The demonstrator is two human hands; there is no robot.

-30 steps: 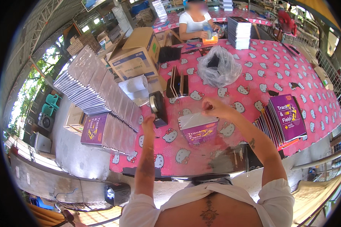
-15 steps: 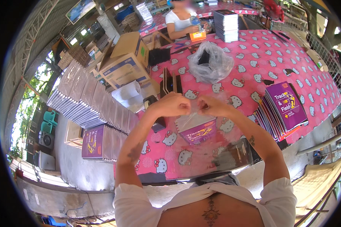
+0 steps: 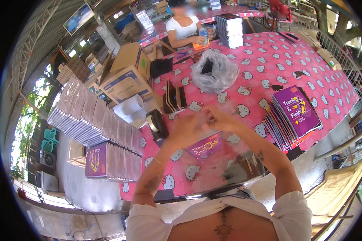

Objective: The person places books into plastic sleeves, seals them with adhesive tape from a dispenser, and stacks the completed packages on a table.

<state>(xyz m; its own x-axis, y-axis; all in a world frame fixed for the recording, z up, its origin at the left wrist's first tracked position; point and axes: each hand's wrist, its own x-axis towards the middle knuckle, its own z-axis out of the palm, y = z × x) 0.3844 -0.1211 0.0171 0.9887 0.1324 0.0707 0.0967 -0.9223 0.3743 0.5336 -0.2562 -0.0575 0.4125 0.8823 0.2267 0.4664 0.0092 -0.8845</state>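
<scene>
Head view: both hands were raised together over the bench (image 3: 269, 60), which was covered in a pink cartoon-cat cloth. Left hand (image 3: 188, 127) and right hand (image 3: 221, 118) met at the fingertips; the fingers were pinched on the top edge of a clear plastic sleeve (image 3: 229, 156) hanging below them. Motion blur, so the exact grip of each finger was hard to tell. Through the sleeve a purple booklet (image 3: 207, 145) lay flat on the bench, directly under the hands.

Just left of the left hand: a tape dispenser (image 3: 157, 124). Beyond it, a few dark booklets stood upright (image 3: 174, 96). Right of the hands, a fanned stack of purple booklets (image 3: 293, 114) sat near the bench edge. Further back, a crumpled clear plastic bag (image 3: 215, 72) and a tall booklet stack (image 3: 230, 30). Off the bench to the left: rows of sleeved booklets (image 3: 92, 120) and an open cardboard box (image 3: 126, 76). Another person in a white top (image 3: 183, 28) sat at the far end, hands on an orange item.
</scene>
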